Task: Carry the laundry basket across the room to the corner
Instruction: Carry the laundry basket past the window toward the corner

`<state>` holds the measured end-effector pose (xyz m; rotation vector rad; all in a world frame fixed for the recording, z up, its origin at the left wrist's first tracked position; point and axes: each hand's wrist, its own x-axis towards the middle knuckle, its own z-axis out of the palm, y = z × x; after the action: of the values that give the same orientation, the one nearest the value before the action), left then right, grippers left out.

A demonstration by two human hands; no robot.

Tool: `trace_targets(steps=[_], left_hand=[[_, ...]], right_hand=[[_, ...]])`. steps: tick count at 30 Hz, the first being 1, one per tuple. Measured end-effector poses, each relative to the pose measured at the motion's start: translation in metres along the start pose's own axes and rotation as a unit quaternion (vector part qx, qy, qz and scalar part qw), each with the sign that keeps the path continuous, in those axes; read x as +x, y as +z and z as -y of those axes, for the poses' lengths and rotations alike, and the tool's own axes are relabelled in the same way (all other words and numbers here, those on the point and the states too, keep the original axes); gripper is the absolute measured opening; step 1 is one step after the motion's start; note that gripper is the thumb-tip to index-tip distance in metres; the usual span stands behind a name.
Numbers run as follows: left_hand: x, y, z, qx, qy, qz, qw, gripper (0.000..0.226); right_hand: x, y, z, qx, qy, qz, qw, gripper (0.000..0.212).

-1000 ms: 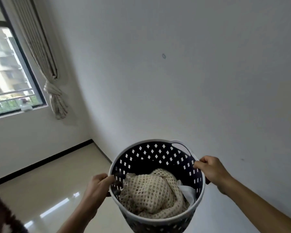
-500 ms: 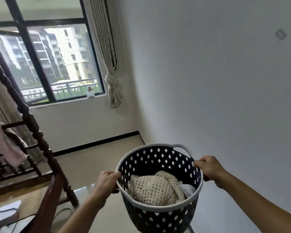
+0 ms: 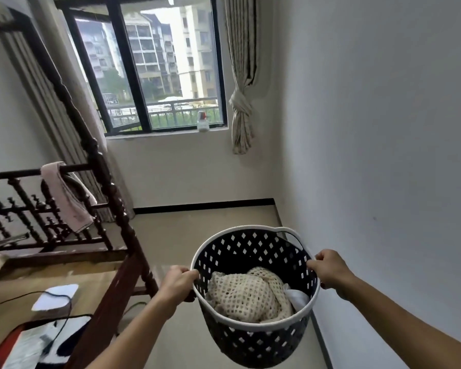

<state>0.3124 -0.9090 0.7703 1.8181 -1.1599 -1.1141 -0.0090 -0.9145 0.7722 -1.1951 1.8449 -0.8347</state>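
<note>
The laundry basket (image 3: 253,294) hangs in the air in front of the person, above the floor (image 3: 197,235) and close to the right wall (image 3: 383,155), with a cream knitted cloth (image 3: 248,294) lying inside at the bottom. The left hand (image 3: 179,282) is closed on the left edge of the rim and the right hand (image 3: 329,269) is closed on the right edge, probably so that the load stays level between both arms. The basket faces the free corner under the tied curtain (image 3: 241,75), beside the dark wooden bed frame (image 3: 109,182), so I judge the carrying is underway and the basket is not yet set down.
</note>
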Motion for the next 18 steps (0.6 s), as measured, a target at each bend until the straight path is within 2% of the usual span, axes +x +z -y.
trace_targets(steps=[9, 18], left_hand=[[0.187, 0.004, -0.081, 0.035, 0.016, 0.017, 0.999, 0.014], [0.368, 0.061, -0.155, 0.028, 0.027, -0.009, 0.999, 0.015]], right_hand=[[0.163, 0.029, 0.071, 0.016, 0.012, -0.031, 0.999, 0.016], [0.375, 0.027, 0.124, 0.039, -0.012, -0.042, 0.998, 0.016]])
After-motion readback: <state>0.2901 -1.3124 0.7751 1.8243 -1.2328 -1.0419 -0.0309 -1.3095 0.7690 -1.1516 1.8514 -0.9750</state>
